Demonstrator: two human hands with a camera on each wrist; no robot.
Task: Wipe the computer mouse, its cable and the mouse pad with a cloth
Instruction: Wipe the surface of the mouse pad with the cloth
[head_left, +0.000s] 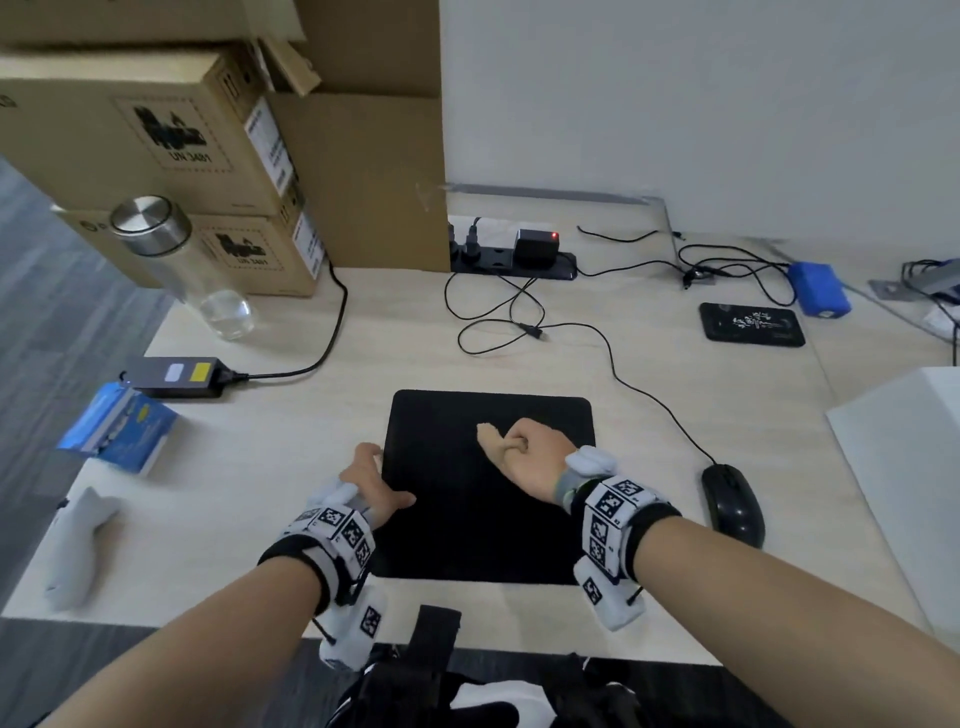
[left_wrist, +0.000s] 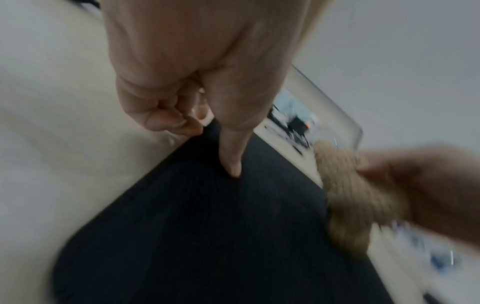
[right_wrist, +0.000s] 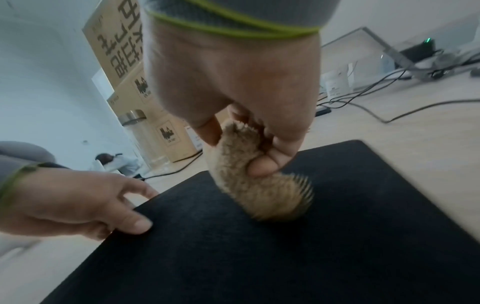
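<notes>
A black mouse pad (head_left: 467, 519) lies on the light wooden desk in front of me. My right hand (head_left: 524, 449) grips a bunched tan fluffy cloth (head_left: 488, 439) and holds it down on the pad's far middle; the cloth (right_wrist: 249, 185) looks motion-blurred. My left hand (head_left: 376, 480) is at the pad's left edge, with its thumb (left_wrist: 230, 160) pressed on top and its fingers curled against the edge. The black mouse (head_left: 732, 504) sits on the desk to the right of the pad, untouched. Its cable (head_left: 623, 379) runs back and left across the desk.
Cardboard boxes (head_left: 156, 130) are stacked at the back left with a steel-lidded glass bottle (head_left: 171, 260) in front. A power adapter (head_left: 176, 376) and a blue packet (head_left: 119, 431) lie left. A power strip (head_left: 514, 257), loose wires, a small black pad (head_left: 750, 325) and a white box (head_left: 904, 467) lie behind and right.
</notes>
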